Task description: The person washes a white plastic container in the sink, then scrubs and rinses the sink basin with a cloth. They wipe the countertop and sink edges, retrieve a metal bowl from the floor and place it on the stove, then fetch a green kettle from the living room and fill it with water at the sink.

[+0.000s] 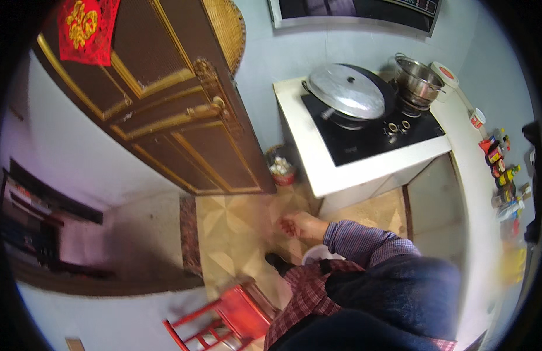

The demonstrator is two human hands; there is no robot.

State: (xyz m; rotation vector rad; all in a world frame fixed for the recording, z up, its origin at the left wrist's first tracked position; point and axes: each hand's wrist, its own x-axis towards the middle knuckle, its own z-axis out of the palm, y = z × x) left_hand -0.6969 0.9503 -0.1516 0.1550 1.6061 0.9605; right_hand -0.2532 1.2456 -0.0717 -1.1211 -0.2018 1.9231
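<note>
My right hand (301,226), in a checked sleeve, hangs over the tiled floor just left of the stove counter. Its fingers look loosely curled, nothing shows in them, and blur hides how far they are closed. A dark shoe (278,263) is below the hand, and part of a white round container (319,253) shows beside my red plaid garment. My left hand is out of view. Nearest ahead stand an ajar brown door (200,153) with gold trim and a red tub (283,174) of whitish, egg-like things on the floor.
A red wooden chair (244,313) stands at the bottom. On the counter (306,171), a black gas hob (354,147) carries a wok with a domed metal lid (346,92) and a steel pot (418,81). Several bottles and jars (501,169) line the right wall.
</note>
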